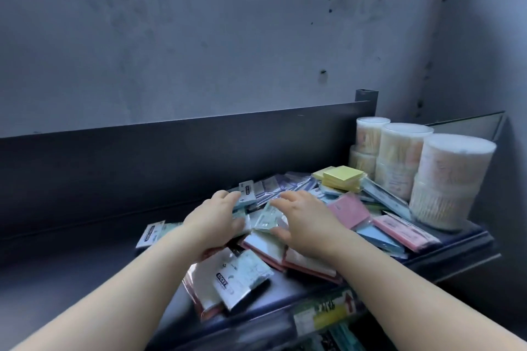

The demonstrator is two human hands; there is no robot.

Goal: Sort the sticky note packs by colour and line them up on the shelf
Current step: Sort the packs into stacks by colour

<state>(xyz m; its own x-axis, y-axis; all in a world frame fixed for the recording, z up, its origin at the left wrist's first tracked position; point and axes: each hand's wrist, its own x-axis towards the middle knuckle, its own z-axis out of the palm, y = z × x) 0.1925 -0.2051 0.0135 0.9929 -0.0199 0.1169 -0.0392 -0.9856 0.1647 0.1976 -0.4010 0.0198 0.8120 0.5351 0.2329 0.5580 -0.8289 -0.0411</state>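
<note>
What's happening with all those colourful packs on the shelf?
A person has the left hand and the right hand on a messy pile of sticky note packs on a dark shelf. Pink, blue, green and yellow packs lie all mixed up, so nothing is lined up yet. Tubs of cotton swabs stand at the right end.

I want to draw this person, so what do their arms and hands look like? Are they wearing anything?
Both arms are bare as far as the picture shows, with no sleeve on the left forearm or the right forearm. The left hand and right hand have no gloves. I see no watch, bracelet or ring, though the fingers are a little blurry.
</note>
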